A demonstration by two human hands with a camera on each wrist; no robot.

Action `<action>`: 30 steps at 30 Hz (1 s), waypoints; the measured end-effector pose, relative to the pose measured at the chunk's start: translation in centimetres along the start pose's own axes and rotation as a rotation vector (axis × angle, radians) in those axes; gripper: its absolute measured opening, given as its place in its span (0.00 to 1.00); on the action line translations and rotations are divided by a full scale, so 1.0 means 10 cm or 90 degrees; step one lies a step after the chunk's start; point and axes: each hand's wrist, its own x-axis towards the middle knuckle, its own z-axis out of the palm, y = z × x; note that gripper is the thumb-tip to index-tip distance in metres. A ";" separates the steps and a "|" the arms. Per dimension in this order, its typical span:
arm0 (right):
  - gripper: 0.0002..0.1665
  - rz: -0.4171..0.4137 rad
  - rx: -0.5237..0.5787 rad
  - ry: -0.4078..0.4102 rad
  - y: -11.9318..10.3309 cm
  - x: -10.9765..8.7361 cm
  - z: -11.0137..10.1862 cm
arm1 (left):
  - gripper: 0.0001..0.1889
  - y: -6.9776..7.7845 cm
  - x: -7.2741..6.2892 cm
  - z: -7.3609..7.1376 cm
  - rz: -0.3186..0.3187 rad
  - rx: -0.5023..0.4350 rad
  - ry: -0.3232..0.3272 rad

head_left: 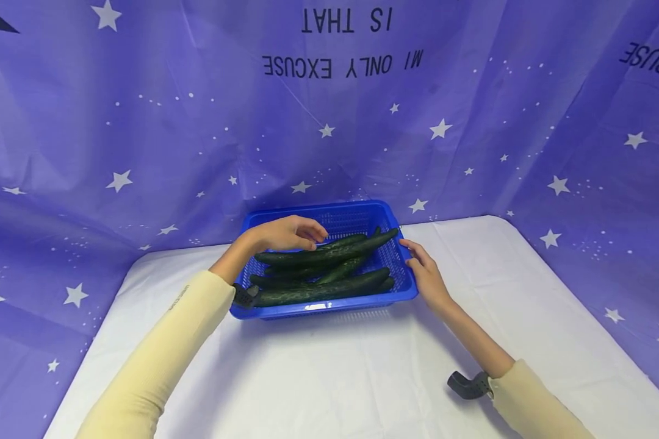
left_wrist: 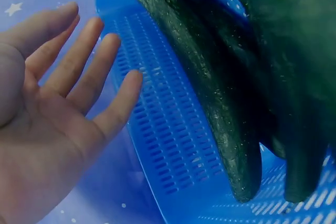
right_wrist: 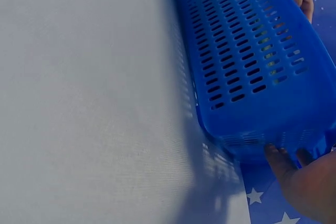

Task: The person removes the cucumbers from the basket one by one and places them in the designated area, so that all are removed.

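A blue plastic basket (head_left: 384,297) with slotted walls stands on the table and holds several dark green cucumbers (head_left: 329,289). My left hand (head_left: 291,234) hovers over the basket's back left part, palm inward, fingers spread and slightly bent. In the left wrist view, nothing is in the left hand (left_wrist: 68,98); a long cucumber (left_wrist: 205,93) lies to its right inside the basket. At the basket's right end my right hand (head_left: 429,277) rests its fingertips against the rim. The right wrist view shows the right hand (right_wrist: 312,184) with its fingertips at the end wall.
A white cloth (head_left: 329,372) covers the table. Purple fabric (head_left: 329,152) with stars and lettering hangs close behind the basket and along both sides. Black wrist devices (head_left: 468,385) protrude near both cream sleeves (head_left: 159,360).
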 end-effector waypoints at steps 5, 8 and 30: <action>0.29 0.012 0.018 0.002 0.01 0.01 0.01 | 0.21 -0.05 0.14 -0.03 -0.040 -0.018 -0.037; 0.29 0.014 0.024 0.005 0.01 0.01 0.00 | 0.22 -0.09 0.23 -0.04 -0.060 -0.025 -0.051; 0.29 0.022 0.025 -0.002 -0.01 0.00 0.02 | 0.29 -0.32 0.55 0.01 -0.120 -0.057 -0.152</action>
